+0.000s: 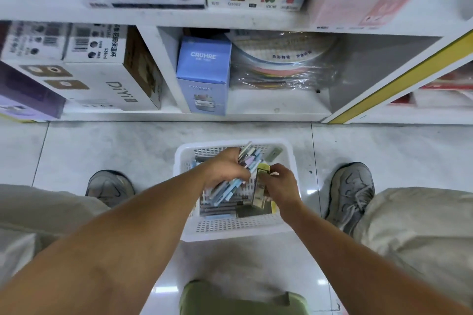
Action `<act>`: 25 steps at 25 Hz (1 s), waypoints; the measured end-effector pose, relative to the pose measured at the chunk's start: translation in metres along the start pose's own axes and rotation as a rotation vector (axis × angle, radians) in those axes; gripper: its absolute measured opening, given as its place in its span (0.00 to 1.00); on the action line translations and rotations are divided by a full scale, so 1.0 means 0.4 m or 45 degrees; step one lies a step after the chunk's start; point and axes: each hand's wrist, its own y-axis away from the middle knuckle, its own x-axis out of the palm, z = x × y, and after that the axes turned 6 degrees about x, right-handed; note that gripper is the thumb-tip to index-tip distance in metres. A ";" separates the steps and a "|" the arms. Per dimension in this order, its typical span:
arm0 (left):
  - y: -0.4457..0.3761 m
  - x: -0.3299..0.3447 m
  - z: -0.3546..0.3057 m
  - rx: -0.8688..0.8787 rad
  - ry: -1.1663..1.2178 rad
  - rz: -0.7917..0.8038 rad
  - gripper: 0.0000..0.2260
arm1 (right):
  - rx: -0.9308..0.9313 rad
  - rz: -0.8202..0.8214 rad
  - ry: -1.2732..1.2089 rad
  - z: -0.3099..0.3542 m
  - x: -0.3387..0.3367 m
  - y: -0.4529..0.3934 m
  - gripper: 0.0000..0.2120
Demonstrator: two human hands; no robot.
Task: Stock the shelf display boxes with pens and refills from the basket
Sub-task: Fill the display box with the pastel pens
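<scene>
White basket (238, 231) on floor between my shoes; my left hand (226, 169) grips a pastel pen bundle (247, 160), right hand (280, 180) pinches a yellow-capped pack (259, 193).

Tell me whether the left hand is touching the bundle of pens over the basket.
Touching. The head view shows the left hand with fingers curled round the bundle of pens, whose ends stick out either side of the fist, above the white basket.

Glossy grey-white tiled floor (128, 151) (ceiling lights glaring off it), white shelving unit (153, 19) behind, yellow edge strip (399, 71) on right.
</scene>
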 end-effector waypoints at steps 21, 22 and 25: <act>0.634 -0.188 -0.705 0.484 0.358 -0.272 0.08 | -1.556 -0.287 0.662 0.771 -0.395 0.555 0.05; 0.655 -0.205 -0.728 0.497 0.404 -0.312 0.06 | -1.606 -0.329 0.575 0.803 -0.397 0.569 0.05; 0.680 -0.244 -0.766 0.521 0.519 -0.389 0.05 | -1.669 -0.405 0.485 0.863 -0.369 0.570 0.02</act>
